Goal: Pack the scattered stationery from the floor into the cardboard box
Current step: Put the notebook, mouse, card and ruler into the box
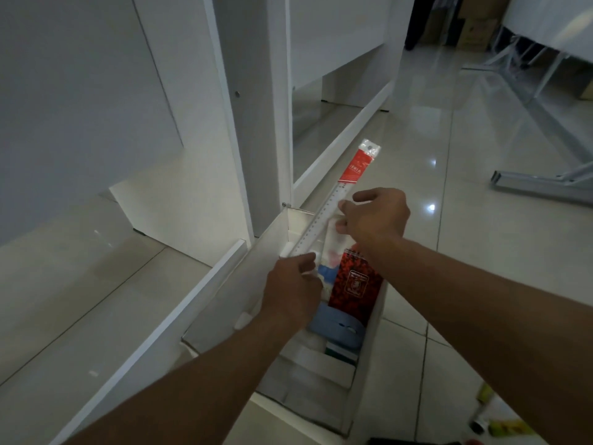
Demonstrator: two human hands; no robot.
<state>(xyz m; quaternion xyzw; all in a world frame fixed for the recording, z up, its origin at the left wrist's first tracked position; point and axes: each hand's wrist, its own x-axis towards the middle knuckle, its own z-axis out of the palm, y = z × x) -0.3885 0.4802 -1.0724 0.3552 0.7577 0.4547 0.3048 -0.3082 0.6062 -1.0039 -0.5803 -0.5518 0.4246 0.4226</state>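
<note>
A long clear ruler [333, 203] in a red-topped plastic sleeve slants across the far end of the cardboard box [224, 300], its top sticking out past the rim. My left hand [293, 290] pinches the ruler's lower end. My right hand [375, 215] grips it near the middle. Inside the box lie a red patterned packet [353, 281], a blue pouch [337, 329] and a white packet with blue and pink print [330, 271]. Both hands are over the box's opening.
White shelving units [250, 123] stand close on the left of the box. Glossy tiled floor [481, 252] spreads to the right, with a metal table leg [539, 184] farther off. Small yellow and green stationery items [500, 422] lie on the floor at the lower right.
</note>
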